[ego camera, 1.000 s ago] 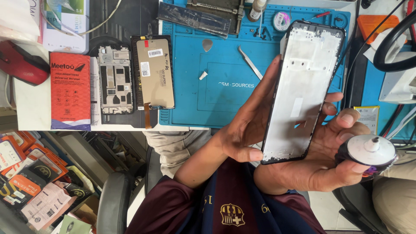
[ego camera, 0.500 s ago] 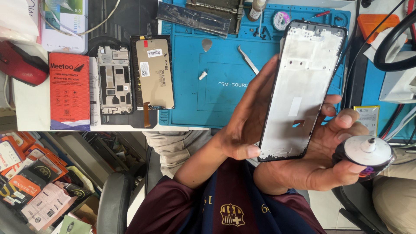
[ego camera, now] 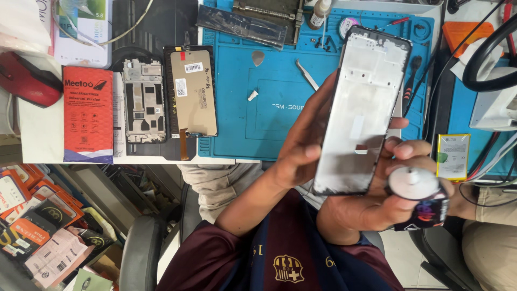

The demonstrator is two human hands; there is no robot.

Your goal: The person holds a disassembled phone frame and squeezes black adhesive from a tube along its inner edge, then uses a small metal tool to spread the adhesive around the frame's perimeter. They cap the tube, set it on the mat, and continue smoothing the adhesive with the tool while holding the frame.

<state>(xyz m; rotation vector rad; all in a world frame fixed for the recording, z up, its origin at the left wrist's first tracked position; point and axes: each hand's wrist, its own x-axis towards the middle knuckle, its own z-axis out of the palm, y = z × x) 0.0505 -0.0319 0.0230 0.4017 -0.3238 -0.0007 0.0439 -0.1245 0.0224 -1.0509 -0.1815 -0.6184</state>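
My left hand [ego camera: 299, 148] grips a white phone frame with a dark rim [ego camera: 362, 102] by its left edge, thumb across the front, and holds it upright over the blue work mat [ego camera: 269, 118]. My right hand [ego camera: 371, 207] sits just below and to the right of the frame. It holds a small roll of tape with a white round face [ego camera: 416, 184], and its fingertips touch the frame's lower right edge.
On the table's left lie a gold-backed replacement screen [ego camera: 194, 91], a bare phone board frame [ego camera: 144, 101] and a red box [ego camera: 88, 113]. Tweezers [ego camera: 307, 74] and a pick lie on the mat. A red mouse [ego camera: 29, 81] sits far left, a battery [ego camera: 452, 156] at right.
My right hand with the tape roll has moved left, closer to the frame's lower edge. The frame has shifted slightly left in my left hand.
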